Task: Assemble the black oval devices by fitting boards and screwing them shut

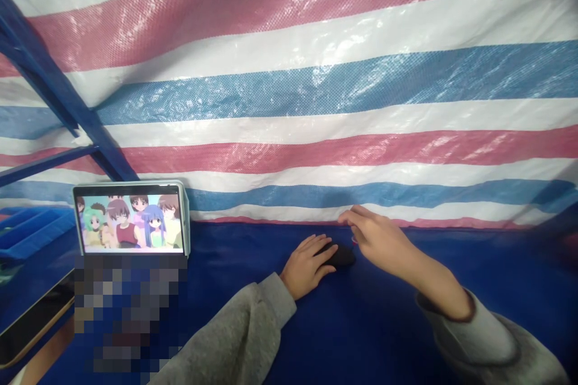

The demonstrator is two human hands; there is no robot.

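Note:
My left hand (309, 264) lies over a black, rounded computer mouse (342, 255) on the blue tabletop, with fingers on its far side and thumb on its near side. My right hand (372, 231) is raised just right of the mouse, its fingers bent and closed. A small bit of red and pale blue (354, 240) shows below those fingers, close to the mouse's right end. What the right fingers hold is mostly hidden behind the hand.
A tablet (130, 219) playing a cartoon stands at the left, above a blurred-out patch. A phone (38, 319) is at the lower left, with part of another arm beneath it. Blue trays (36, 231) sit behind. Striped sheeting (289, 96) hangs behind the table, beside a blue metal post (67, 93).

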